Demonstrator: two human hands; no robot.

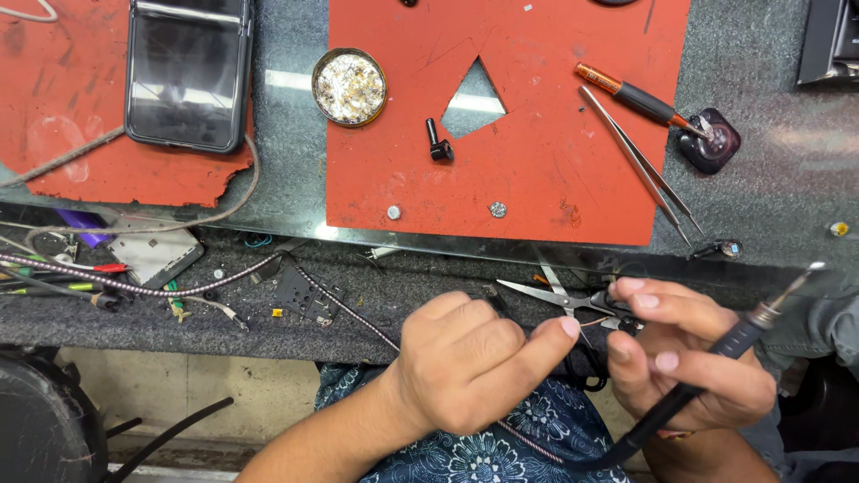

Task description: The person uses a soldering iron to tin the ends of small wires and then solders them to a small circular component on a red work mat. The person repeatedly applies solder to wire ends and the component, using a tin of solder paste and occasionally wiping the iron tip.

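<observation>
My left hand (pixel 470 362) is curled into a loose fist below the bench edge, its index finger stretched toward my right hand, and it pinches a thin wire (pixel 591 320) that runs between both hands. My right hand (pixel 684 353) holds a black soldering iron (pixel 716 358) like a pen, its metal tip (pixel 810 268) pointing up to the right. The right fingertips also pinch a small part at the wire's end, mostly hidden. Scissors (pixel 559 297) lie just above the hands.
A red mat (pixel 537 179) carries a tin of solder scraps (pixel 349 87), tweezers (pixel 640 165), a small screwdriver (pixel 631 94) and a black earbud (pixel 438 143). A phone (pixel 188 72) lies on another red mat at left. Cables and small parts litter the lower shelf (pixel 268 322).
</observation>
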